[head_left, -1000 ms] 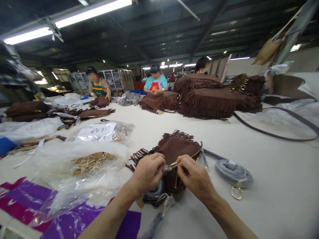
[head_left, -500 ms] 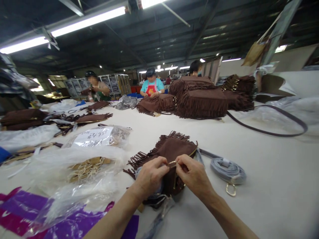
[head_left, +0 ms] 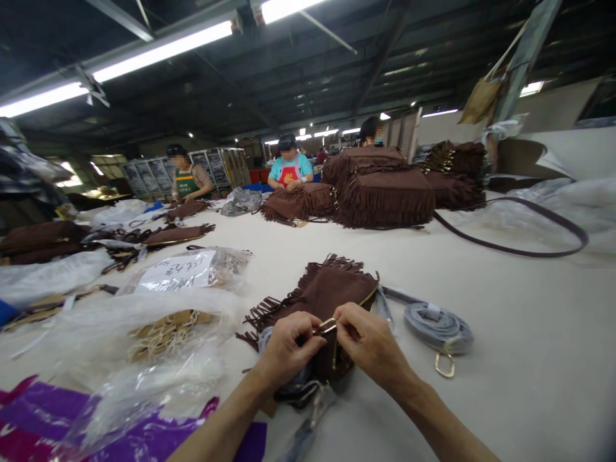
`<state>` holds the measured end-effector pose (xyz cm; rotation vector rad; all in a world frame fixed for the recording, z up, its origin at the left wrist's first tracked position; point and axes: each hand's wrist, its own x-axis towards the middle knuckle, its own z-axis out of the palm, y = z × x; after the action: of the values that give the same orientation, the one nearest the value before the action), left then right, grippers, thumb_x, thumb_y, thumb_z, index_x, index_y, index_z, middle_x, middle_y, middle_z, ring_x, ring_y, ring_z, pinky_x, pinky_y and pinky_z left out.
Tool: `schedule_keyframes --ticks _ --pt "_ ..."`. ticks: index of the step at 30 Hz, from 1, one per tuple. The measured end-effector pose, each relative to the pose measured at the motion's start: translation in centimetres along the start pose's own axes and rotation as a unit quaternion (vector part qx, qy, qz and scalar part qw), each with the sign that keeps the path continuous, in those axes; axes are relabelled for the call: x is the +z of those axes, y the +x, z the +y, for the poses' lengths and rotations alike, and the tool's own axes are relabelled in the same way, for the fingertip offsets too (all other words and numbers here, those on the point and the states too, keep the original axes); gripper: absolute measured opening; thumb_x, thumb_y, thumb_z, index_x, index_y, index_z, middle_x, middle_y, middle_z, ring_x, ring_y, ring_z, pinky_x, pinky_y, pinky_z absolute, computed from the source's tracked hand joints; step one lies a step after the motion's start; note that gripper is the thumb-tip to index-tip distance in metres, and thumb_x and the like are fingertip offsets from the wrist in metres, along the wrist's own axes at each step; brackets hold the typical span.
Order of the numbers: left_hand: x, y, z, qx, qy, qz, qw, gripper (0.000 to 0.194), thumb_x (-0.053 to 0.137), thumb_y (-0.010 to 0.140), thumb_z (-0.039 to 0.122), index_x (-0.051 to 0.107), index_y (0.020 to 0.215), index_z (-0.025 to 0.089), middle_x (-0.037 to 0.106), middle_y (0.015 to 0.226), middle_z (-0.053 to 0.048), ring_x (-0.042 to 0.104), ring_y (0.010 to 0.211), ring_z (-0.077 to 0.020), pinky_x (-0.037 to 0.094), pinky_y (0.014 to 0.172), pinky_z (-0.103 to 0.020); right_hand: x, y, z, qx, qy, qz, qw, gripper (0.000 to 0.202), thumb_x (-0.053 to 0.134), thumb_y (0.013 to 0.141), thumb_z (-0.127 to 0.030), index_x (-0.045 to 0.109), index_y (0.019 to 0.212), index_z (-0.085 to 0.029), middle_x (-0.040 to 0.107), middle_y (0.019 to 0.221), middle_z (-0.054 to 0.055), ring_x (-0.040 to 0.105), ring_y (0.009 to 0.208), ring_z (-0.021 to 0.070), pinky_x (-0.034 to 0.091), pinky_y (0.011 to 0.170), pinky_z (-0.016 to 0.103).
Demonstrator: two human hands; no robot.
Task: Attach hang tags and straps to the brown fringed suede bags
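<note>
A brown fringed bag [head_left: 321,289] lies on the white table in front of me, a gold zipper along its right edge. Over it, my left hand [head_left: 294,341] and my right hand [head_left: 366,337] pinch a gold metal buckle [head_left: 328,326] from either side. Fingers hide both ends of the buckle, so its full shape cannot be made out. To the right of the bag is a coiled strap [head_left: 437,326] in bluish-grey wrapping, with a gold ring [head_left: 444,365] at its near end. Crumpled plastic wrapping [head_left: 308,420] trails below the bag.
Stacked brown fringed bags [head_left: 385,192] stand at the back, a dark strap [head_left: 520,247] looping to their right. Clear plastic bags [head_left: 192,359], a labelled packet [head_left: 180,273] and purple packaging [head_left: 139,417] cover the left side. Co-workers [head_left: 290,163] sit across the table.
The buckle is tilted differently and shows more between my fingertips. My left hand has shifted slightly down. The co-worker at the back left has turned and lowered their arms.
</note>
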<state>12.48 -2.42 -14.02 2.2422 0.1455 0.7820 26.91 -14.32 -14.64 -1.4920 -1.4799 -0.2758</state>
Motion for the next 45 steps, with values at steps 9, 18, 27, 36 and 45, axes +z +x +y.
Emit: schedule_keyframes --ticks 9,18,27,36,45 --pt "-0.7 0.5 0.3 -0.035 0.1 -0.069 0.992 0.011 0.055 0.083 0.012 0.06 0.091 0.019 0.064 0.087 -0.001 0.057 0.083 -0.0151 0.04 0.076 -0.025 -0.1 0.0 0.1 -0.009 -0.006 0.011 1.0 0.017 0.044 0.08 -0.007 0.043 0.069 -0.021 0.053 0.068 -0.002 0.049 0.056 0.0107 0.034 0.052 0.021" --pt "-1.5 -0.2 -0.3 -0.043 0.295 -0.164 0.94 0.008 0.054 0.086 0.018 0.058 0.08 0.017 0.061 0.081 -0.002 0.054 0.079 -0.0169 0.038 0.07 -0.027 0.3 -0.2 0.1 -0.014 -0.015 -0.021 1.0 0.016 0.043 0.081 -0.008 0.044 0.071 -0.021 0.054 0.07 -0.001 0.052 0.06 0.0116 0.037 0.055 0.021" --pt "-1.5 -0.5 0.7 -0.083 0.125 -0.103 0.983 0.029 0.05 0.088 0.019 0.062 0.113 0.025 0.068 0.109 0.001 0.058 0.098 -0.0172 0.039 0.089 -0.029 0.3 0.1 0.0 0.018 0.023 0.01 1.0 0.017 0.046 0.078 -0.009 0.044 0.066 -0.021 0.055 0.066 -0.003 0.045 0.051 0.0099 0.035 0.049 0.021" --pt "-2.0 -0.1 1.0 -0.098 0.163 -0.156 0.969 0.009 0.053 0.088 0.019 0.062 0.087 0.021 0.06 0.082 0.002 0.052 0.084 -0.0147 0.035 0.081 -0.027 0.1 0.1 -0.8 -0.005 0.03 0.003 1.0 0.018 0.045 0.081 -0.008 0.043 0.069 -0.021 0.056 0.069 -0.002 0.049 0.054 0.01 0.036 0.05 0.02" --pt "-0.6 -0.1 1.1 -0.095 0.24 -0.127 0.958 0.019 0.053 0.087 0.022 0.051 0.069 0.017 0.056 0.074 0.002 0.049 0.078 -0.0146 0.032 0.074 -0.029 0.0 0.1 -0.6 -0.007 0.028 -0.006 1.0 0.018 0.045 0.081 -0.008 0.045 0.069 -0.021 0.056 0.07 -0.002 0.051 0.056 0.0105 0.037 0.05 0.021"
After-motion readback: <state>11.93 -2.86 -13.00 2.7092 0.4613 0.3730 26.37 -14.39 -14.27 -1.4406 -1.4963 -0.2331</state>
